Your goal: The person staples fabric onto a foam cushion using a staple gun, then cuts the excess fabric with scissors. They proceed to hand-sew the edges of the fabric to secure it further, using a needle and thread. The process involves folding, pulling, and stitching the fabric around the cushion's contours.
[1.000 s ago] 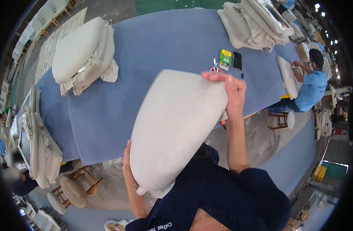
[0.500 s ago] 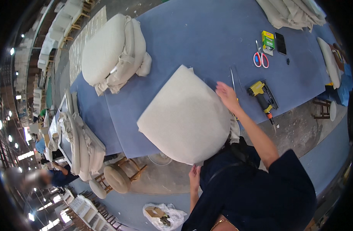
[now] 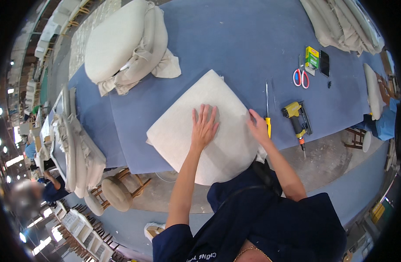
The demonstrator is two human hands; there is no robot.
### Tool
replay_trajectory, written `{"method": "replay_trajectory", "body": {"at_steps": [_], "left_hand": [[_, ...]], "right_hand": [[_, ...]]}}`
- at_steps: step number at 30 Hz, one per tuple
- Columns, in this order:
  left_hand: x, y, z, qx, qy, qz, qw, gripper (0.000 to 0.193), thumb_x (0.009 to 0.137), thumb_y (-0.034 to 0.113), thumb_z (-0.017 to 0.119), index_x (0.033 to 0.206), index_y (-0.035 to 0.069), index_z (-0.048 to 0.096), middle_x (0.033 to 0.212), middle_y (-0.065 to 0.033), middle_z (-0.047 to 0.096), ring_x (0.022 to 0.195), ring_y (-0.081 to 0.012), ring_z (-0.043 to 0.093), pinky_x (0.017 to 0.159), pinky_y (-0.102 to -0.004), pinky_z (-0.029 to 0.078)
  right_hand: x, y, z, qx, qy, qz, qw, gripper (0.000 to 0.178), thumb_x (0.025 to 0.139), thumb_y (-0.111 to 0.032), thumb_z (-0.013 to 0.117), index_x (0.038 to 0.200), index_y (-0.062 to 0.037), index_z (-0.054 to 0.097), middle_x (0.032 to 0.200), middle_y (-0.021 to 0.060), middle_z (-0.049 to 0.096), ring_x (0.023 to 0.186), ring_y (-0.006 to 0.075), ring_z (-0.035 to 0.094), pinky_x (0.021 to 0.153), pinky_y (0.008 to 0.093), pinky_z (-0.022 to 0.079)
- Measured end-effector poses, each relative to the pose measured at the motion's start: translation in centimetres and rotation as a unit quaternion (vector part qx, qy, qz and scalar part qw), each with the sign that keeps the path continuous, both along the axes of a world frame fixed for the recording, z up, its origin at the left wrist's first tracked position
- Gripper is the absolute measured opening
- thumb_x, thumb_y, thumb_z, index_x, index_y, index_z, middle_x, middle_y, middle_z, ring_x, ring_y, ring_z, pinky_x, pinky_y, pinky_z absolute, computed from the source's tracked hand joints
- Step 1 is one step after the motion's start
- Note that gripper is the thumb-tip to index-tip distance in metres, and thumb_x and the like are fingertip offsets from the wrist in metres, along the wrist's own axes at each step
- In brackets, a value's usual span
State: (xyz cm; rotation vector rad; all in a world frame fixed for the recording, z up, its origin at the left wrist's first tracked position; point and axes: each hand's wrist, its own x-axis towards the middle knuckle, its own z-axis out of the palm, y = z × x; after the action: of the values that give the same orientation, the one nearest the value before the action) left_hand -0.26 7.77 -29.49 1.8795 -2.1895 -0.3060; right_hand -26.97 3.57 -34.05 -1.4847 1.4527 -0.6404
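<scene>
A cream fabric-covered seat cushion (image 3: 183, 135) lies at the table's near edge, turned so one corner points away from me. Flat on its top rests my left hand (image 3: 204, 129), fingers spread and holding nothing. My right hand (image 3: 256, 124) is at the cushion's right edge, its fingers stretched out along the side. Just right of that hand lies a screwdriver (image 3: 268, 124) with a yellow handle. A yellow and black staple gun (image 3: 294, 118) with an air hose fitting sits farther right. Loose fabric shows at the cushion's near right side.
Padded cushions (image 3: 117, 43) are stacked at the far left of the blue table (image 3: 235, 35). Scissors (image 3: 301, 77), a small yellow-green box (image 3: 312, 59) and a phone (image 3: 324, 63) lie at right. Folded fabric (image 3: 340, 26) fills the far right. A stool (image 3: 117, 192) stands below left.
My left hand has come up from below the cushion's near edge onto its top. My right hand has shifted slightly nearer along the right edge. The whole view has shifted a little.
</scene>
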Motion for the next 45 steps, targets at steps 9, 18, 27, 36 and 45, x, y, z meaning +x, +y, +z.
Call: {"method": "replay_trajectory", "body": {"at_steps": [9,18,27,36,45], "left_hand": [[0.6,-0.6,-2.5,0.034,0.032,0.000,0.999,0.065,0.090,0.024,0.061,0.153,0.016,0.045,0.151,-0.0156,0.042,0.148,-0.0345,0.031,0.124,-0.0601,0.015],[1.3,-1.5,-3.2,0.021,0.065,0.009,0.998,0.065,0.086,0.020,0.063,0.149,0.015,0.048,0.150,-0.0147,0.044,0.147,-0.0331,0.034,0.124,-0.0599,0.017],[5.1,4.9,-2.0,-0.048,0.100,0.203,0.973,0.054,0.091,0.009,0.063,0.143,0.004,0.051,0.147,-0.0221,0.046,0.141,-0.0377,0.041,0.121,-0.0568,0.024],[11.1,19.3,-6.4,0.022,0.359,0.576,0.734,0.062,0.108,0.041,0.047,0.146,-0.006,0.041,0.144,-0.0238,0.049,0.131,-0.0323,0.049,0.112,-0.0417,0.036],[11.9,16.9,-3.5,0.007,0.534,0.546,0.646,0.067,0.103,0.044,0.059,0.145,-0.005,0.043,0.140,-0.0182,0.056,0.124,-0.0294,0.057,0.106,-0.0401,0.045]], "right_hand": [[9.3,-5.3,0.8,0.015,0.101,-0.055,0.993,0.054,0.090,-0.024,0.064,0.131,0.0109,0.057,0.118,0.0313,0.066,0.109,0.0481,0.064,0.098,0.0498,0.049],[19.4,-18.8,1.8,0.050,-0.003,-0.049,0.998,0.051,0.096,-0.037,0.055,0.118,0.0077,0.066,0.112,0.0292,0.069,0.112,0.0423,0.065,0.097,0.0457,0.048],[12.7,-16.2,-0.9,0.096,0.022,0.002,0.995,0.041,0.098,-0.033,0.051,0.118,-0.0041,0.072,0.114,0.0237,0.072,0.112,0.0388,0.067,0.096,0.0423,0.049],[9.4,-12.7,-2.5,0.153,-0.052,0.008,0.987,0.047,0.101,-0.038,0.048,0.132,-0.0079,0.066,0.127,0.0184,0.069,0.124,0.0334,0.062,0.104,0.0405,0.044],[8.2,-12.4,1.1,0.148,-0.071,-0.019,0.986,0.055,0.106,-0.047,0.041,0.132,-0.0034,0.064,0.129,0.0136,0.067,0.124,0.0268,0.059,0.106,0.0375,0.041]]}}
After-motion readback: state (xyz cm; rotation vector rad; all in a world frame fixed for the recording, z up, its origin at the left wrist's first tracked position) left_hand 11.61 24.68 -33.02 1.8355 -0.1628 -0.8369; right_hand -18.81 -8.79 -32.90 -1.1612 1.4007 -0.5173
